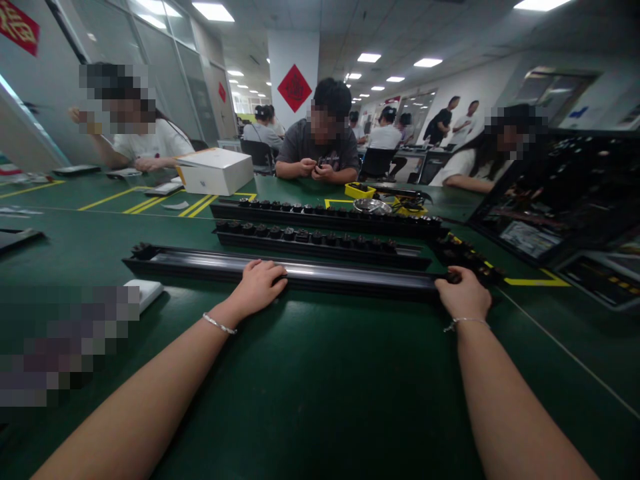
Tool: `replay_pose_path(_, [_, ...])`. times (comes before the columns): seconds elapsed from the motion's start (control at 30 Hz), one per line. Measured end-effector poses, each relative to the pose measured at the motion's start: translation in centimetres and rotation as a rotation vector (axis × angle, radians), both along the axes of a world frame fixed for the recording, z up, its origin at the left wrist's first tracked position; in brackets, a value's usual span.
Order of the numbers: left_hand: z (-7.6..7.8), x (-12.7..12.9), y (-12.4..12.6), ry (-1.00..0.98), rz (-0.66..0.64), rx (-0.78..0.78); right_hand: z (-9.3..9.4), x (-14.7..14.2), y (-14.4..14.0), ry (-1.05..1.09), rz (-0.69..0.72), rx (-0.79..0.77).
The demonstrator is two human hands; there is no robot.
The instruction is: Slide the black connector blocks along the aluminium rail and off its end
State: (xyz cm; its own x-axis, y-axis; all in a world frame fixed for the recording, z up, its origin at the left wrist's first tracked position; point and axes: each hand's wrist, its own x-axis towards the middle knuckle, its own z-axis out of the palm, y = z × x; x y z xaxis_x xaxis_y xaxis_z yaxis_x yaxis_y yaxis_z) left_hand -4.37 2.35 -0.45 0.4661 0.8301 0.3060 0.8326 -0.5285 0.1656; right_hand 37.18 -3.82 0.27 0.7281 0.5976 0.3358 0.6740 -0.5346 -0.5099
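Observation:
A long black metal rail (345, 275) lies crosswise on the green table in front of me. My left hand (257, 288) rests on its middle, fingers curled over the near edge. My right hand (463, 297) grips the rail's right end. Behind it lie two more long black strips (320, 237) fitted with several round sockets. A cluster of small black parts (465, 257) sits just past my right hand.
A white box (215, 170) stands at the back left. A yellow tray (360, 191) and a metal bowl (373, 205) sit beyond the strips. A dark open case (555, 200) stands at the right. A small white pad (145, 292) lies at the left. People sit across the table.

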Motion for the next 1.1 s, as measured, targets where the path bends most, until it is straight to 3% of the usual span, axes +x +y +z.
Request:
replay_pose_path(0.8, [-0.2,-0.1,0.2,-0.002,-0.011,0.013,-0.8,1.4,-0.3,0.008,-0.024,0.110])
replay_pose_path(1.1, [-0.4,-0.2,0.2,-0.014,-0.022,0.019,-0.3,1.2,-0.4,0.028,-0.065,0.039])
